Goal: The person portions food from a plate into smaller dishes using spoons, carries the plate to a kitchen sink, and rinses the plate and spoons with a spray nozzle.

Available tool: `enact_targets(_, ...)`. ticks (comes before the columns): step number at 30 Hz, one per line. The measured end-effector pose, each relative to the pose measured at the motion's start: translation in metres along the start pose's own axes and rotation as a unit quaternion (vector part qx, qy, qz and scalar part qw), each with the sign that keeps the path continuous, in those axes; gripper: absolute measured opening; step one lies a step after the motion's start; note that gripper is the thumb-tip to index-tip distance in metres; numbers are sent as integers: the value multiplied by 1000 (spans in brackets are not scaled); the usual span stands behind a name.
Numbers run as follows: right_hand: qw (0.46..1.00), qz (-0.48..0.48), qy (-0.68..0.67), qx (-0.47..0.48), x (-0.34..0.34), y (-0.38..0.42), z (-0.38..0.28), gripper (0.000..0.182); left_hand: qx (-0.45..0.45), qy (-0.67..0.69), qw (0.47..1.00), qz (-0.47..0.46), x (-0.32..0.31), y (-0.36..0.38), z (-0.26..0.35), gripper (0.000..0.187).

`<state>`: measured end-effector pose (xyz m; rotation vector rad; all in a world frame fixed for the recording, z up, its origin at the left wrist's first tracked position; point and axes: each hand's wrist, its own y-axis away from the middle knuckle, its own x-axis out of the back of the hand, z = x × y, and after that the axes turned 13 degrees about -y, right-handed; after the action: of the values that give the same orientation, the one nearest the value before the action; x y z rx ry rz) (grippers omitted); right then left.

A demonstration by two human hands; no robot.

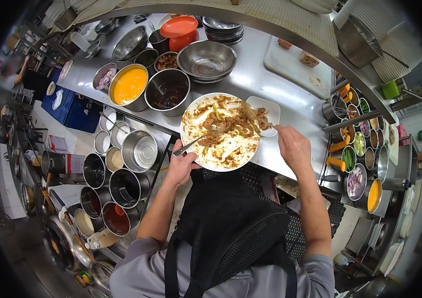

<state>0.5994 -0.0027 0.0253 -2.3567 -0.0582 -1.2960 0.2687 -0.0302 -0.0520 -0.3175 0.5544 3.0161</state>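
Left grip [181,164] clasps plate [243,162] and spoon [191,144]; right grip [294,149] pinches a utensil [272,126], bowl [260,101] just ahead and leftward, nearer than the plate.

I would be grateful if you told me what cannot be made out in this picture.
All in the head view:
- Left hand: fingertips hidden beneath the large round white bowl.
- Thin utensil in the right hand: its type, covered by food and fingers.
- Small square white dish: its lower-left corner, hidden by the bowl and food.
- Stacked white dishes: cut off by the top edge.
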Motion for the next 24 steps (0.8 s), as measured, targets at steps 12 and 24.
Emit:
enact_targets(12, 999, 1, 45, -3, -3, 23, 10, 20, 6, -33, 999, -16, 2, -7, 9, 45)
enact_targets(24, 995, 67, -24, -62, -6, 26, 13, 19, 21, -55, 998, -30, -8, -9, 15, 43)
